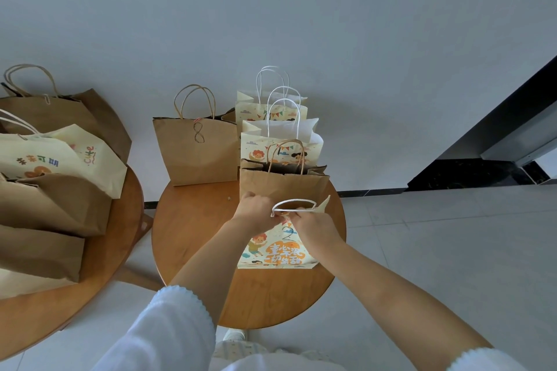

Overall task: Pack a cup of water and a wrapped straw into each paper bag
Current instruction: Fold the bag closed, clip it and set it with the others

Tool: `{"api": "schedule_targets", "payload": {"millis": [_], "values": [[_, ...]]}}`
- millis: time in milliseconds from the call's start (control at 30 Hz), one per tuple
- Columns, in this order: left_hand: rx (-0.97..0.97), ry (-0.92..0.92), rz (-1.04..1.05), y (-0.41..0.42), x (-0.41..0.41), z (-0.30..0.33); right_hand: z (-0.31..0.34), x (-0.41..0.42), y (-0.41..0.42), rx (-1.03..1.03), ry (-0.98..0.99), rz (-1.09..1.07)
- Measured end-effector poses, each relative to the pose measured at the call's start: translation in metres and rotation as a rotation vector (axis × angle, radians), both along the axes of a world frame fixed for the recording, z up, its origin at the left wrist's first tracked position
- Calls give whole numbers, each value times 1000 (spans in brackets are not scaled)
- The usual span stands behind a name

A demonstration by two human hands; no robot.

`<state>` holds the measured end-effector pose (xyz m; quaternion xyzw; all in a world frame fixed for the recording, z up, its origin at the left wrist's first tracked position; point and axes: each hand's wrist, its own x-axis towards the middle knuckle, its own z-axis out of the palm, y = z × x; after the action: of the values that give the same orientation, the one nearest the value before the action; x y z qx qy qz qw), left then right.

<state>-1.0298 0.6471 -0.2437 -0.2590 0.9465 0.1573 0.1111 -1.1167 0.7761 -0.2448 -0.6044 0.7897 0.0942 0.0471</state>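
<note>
Hands meet at the top of a printed cream paper bag (pixel 275 253) that stands at the near right of a round wooden table (pixel 196 238). The left hand (pixel 256 214) has its fingers curled onto the bag's top edge at the left end of the opening, and the right hand (pixel 312 227) pinches the top at the right, just beside the white cord handle (pixel 294 205) that arches between them. Whether the fingers hold only the paper or the cord as well, I cannot tell. The bag's mouth is hidden behind the hands, so its contents cannot be seen; neither a cup nor a straw shows anywhere.

Just behind this bag stands a plain brown paper bag (pixel 283 187) with its mouth open, touching or nearly touching it. Farther back in the same row stand two more printed cream bags (pixel 280 144) (pixel 271 111) with white handles. At the far left of the table stands another brown bag (pixel 197 150) with twisted brown handles.

To the left, on a second round table (pixel 126 220), lies a pile of brown and cream bags (pixel 57 178), some upright, some tipped over. White sleeves (pixel 168 328) cover the upper arms at the near edge.
</note>
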Motion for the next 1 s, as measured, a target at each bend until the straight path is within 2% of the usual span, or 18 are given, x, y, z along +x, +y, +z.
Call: {"api": "schedule_targets", "payload": {"millis": [100, 200, 333, 500, 700, 767, 833, 900, 1000], "values": [[2, -17, 4, 1, 1, 2, -5, 2, 2, 46, 89, 10], [9, -30, 10, 2, 2, 4, -9, 4, 5, 68, 70, 4], [9, -25, 19, 3, 1, 3, -13, 3, 11, 1, 53, -17], [13, -28, 7, 3, 6, 3, -3, -9, 37, -106, -63, 161], [19, -16, -13, -3, 22, 4, 7, -48, 71, -299, -10, 138], [43, -8, 12, -4, 27, 6, 14, -54, 70, -267, 16, 100], [59, 7, 40, -4, 32, 7, 19, -58, 64, -122, 58, 50], [76, 6, 63, -3, 35, 8, 24, -59, 56, 60, -22, -36], [73, -32, 71, 0, 38, 9, 26, -60, 44, 189, 22, -16]]}}
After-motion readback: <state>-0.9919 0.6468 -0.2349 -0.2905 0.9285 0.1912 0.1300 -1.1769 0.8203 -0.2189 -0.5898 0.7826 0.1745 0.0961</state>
